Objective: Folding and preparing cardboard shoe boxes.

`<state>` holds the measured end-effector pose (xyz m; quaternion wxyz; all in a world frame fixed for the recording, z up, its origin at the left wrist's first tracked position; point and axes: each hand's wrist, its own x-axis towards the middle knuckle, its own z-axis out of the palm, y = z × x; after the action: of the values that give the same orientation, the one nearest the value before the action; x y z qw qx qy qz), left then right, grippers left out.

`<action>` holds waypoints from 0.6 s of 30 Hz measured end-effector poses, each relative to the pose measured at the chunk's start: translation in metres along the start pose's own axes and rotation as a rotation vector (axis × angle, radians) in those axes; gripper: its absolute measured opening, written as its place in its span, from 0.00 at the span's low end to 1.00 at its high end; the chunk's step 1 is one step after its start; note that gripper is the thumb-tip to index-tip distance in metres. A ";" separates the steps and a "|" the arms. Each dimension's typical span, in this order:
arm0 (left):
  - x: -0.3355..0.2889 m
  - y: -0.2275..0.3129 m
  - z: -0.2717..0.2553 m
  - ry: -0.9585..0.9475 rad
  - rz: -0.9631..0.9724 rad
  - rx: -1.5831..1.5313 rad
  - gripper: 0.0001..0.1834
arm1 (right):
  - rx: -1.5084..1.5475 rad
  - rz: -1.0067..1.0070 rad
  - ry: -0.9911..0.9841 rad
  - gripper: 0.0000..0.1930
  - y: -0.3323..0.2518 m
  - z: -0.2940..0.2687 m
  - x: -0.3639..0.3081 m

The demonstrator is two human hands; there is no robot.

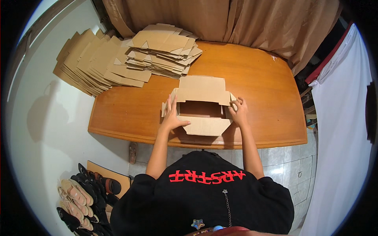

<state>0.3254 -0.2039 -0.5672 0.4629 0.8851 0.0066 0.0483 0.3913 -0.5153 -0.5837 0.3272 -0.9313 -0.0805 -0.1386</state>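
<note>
A white wall [59,114] rises far to the left of the left grip, and a brown curtain [169,15] hangs beyond both grips. Beneath them spreads a polished wooden tabletop [267,94], with a white cloth [338,110] hanging well to the right of the right grip. Beyond and left of the left grip, flattened cardboard lies in a leaning row [88,59] and a piled stack [161,43], probably set there to leave room near the body. Sandals [76,192] are clustered low, behind and left of the left grip. The open cardboard box [201,108] rests between the grips near the tabletop's front edge, likely for easy reach. Its far flap [202,87] extends beyond them, its near flap [206,126] toward the body. The left grip [172,117] is wide, fingers along the box's left end and thumb over the near side, seemingly bracing it. The right grip [239,113] is narrow, apparently pinching the right side flap [232,96], which a fingertip hold suits.
</note>
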 end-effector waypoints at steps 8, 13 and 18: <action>0.009 0.014 0.018 -0.155 0.022 0.619 0.55 | 0.033 0.074 0.202 0.19 0.008 0.000 -0.008; 0.013 0.011 0.033 -0.211 0.112 0.531 0.45 | 0.373 0.579 0.268 0.22 0.039 -0.018 -0.002; 0.013 0.014 0.031 -0.245 0.113 0.522 0.38 | 0.935 0.572 0.102 0.16 0.047 -0.014 0.008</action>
<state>0.3410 -0.2364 -0.5718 0.2135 0.9724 -0.0864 -0.0367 0.4072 -0.5599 -0.5987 0.7340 -0.6636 0.1389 -0.0385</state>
